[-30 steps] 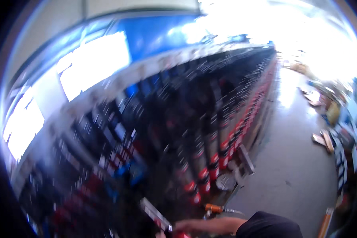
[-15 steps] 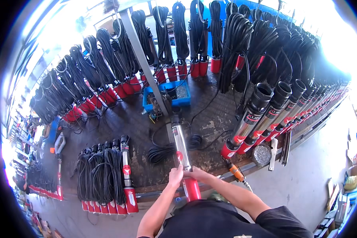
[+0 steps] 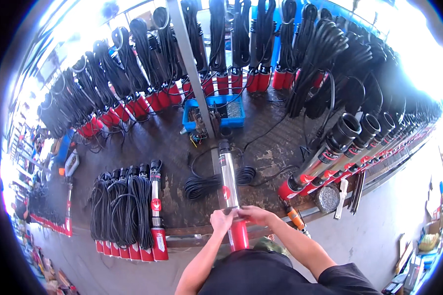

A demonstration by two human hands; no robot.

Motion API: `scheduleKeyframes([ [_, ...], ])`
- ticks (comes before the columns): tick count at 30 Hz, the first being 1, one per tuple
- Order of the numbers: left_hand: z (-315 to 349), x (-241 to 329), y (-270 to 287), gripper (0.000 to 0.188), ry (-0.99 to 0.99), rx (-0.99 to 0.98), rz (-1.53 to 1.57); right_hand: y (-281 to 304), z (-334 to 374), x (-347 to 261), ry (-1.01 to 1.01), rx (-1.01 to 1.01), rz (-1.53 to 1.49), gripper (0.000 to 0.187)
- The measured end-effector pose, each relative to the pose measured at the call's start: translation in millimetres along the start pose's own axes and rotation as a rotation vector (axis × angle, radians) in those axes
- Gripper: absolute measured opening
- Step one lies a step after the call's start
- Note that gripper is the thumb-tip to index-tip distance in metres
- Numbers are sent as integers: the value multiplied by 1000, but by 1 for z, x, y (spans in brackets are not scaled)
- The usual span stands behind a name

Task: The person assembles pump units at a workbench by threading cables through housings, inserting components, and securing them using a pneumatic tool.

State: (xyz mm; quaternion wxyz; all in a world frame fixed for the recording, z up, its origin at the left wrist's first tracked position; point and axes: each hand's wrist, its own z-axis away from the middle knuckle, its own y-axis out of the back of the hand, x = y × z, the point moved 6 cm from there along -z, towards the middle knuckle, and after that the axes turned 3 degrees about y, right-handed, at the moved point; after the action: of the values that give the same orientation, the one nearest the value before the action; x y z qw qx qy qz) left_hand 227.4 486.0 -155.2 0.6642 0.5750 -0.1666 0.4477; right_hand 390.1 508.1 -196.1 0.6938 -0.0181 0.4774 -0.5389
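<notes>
A long submersible pump (image 3: 228, 178), silver tube with a round red label and a red lower end, lies pointing away from me, its near end close to my body. My left hand (image 3: 222, 221) is closed on its left side, where the silver tube meets the red section. From the right, my right hand (image 3: 254, 215) grips the same joint, fingers across the top. The pump's black far end sits against a metal post (image 3: 192, 59). A coil of black cable (image 3: 202, 189) lies on the worktable (image 3: 270, 164), partly behind the tube.
Several pumps with bundled cables (image 3: 120, 211) lie at the left edge; more stand along the back. A row of upright pumps (image 3: 325, 162) lines the right. A blue bin (image 3: 234, 112) sits beyond the post. An orange air tool (image 3: 296, 219) and a round metal container (image 3: 327, 197) are at the right edge.
The view has shifted slightly, so the bench things sit at somewhat different places. Both hands stay at the same joint of the pump; the right hand's fingers look a little more spread across it.
</notes>
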Motion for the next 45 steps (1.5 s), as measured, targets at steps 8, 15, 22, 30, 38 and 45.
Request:
scheduleKeyframes([
  [8, 28, 9, 1, 32, -23, 136, 245, 1, -7, -20, 246, 158, 566, 59],
  [15, 56, 33, -29, 75, -317, 380, -328, -7, -5, -33, 265, 315, 974, 67],
  [22, 51, 12, -27, 93, -42, 159, 235, -2, -7, -32, 90, 372, 925, 90],
  [30, 56, 57, -27, 105, -194, 107, -459, 21, -25, -14, 302, 376, 829, 84],
  [38, 56, 72, -47, 84, -402, 271, -1179, 21, -13, -19, 243, 313, 576, 80],
  [45, 23, 36, 11, 35, -103, -117, 3, 10, -4, -28, 457, 435, 876, 67],
])
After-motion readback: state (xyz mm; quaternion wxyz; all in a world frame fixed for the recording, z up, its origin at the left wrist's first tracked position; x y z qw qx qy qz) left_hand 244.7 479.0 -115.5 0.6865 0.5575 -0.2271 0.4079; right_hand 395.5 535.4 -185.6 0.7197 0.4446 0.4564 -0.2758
